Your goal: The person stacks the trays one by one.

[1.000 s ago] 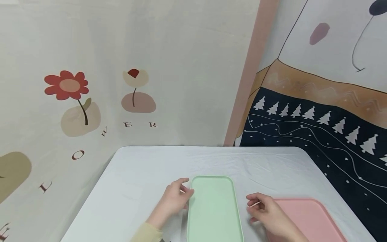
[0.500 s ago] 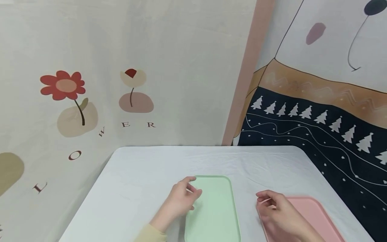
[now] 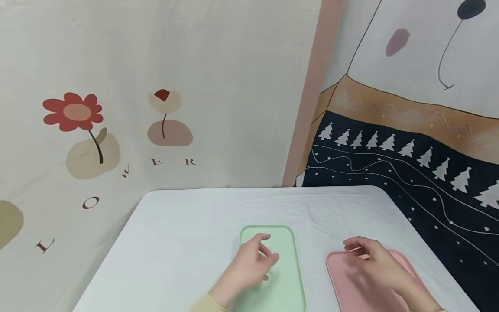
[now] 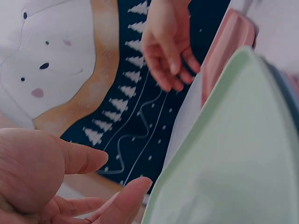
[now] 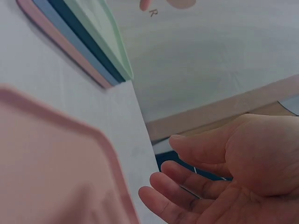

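Note:
My left hand (image 3: 251,264) hovers over the light green tray (image 3: 286,281), fingers loosely bent and nothing between them. Seen from the right wrist, that green tray tops a stack, with a dark teal tray (image 5: 78,28), a blue tray (image 5: 64,28) and a pink tray (image 5: 50,29) beneath it. Over a separate pink tray (image 3: 339,277) on the right, my right hand (image 3: 380,262) is held in the air with relaxed fingers, holding nothing; its shadow falls on the tray. Both trays' tops look bare where visible, and their near ends run out of the head view.
A white cloth covers the table (image 3: 175,234), whose rounded far edge meets a pale curtain (image 3: 234,108) printed with flowers and letters. To the right hangs a dark blue cloth (image 3: 351,156) with white trees. A strip of table separates the stack from the pink tray.
My left hand has moved right, from the green tray's left edge to over its surface. My right hand has moved right, from beside the pink tray to above it. The head view has shifted slightly right.

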`<state>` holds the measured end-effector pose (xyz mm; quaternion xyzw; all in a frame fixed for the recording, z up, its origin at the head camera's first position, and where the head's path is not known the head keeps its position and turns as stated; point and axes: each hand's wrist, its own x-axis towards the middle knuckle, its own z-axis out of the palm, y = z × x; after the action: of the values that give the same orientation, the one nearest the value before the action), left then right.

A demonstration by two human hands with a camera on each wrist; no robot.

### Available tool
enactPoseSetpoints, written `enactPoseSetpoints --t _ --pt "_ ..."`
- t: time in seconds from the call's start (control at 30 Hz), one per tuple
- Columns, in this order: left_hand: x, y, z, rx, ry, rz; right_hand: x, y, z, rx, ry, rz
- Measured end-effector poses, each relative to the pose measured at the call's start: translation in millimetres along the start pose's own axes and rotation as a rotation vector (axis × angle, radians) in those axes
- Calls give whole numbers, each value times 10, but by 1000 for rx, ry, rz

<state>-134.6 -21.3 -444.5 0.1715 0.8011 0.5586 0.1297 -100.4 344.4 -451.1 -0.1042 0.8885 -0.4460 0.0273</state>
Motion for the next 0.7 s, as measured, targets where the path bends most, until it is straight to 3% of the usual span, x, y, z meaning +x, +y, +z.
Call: enactPoseSetpoints --t 0.2,0.47,0.7 --pt "17 71 229 4 -41 -5 -11 146 -151 -57 20 -38" --pt "31 117 379 -11 -84 13 12 322 -237 -84 88 -146" --pt "54 151 567 -50 -139 27 43 441 -332 -107 98 -136"
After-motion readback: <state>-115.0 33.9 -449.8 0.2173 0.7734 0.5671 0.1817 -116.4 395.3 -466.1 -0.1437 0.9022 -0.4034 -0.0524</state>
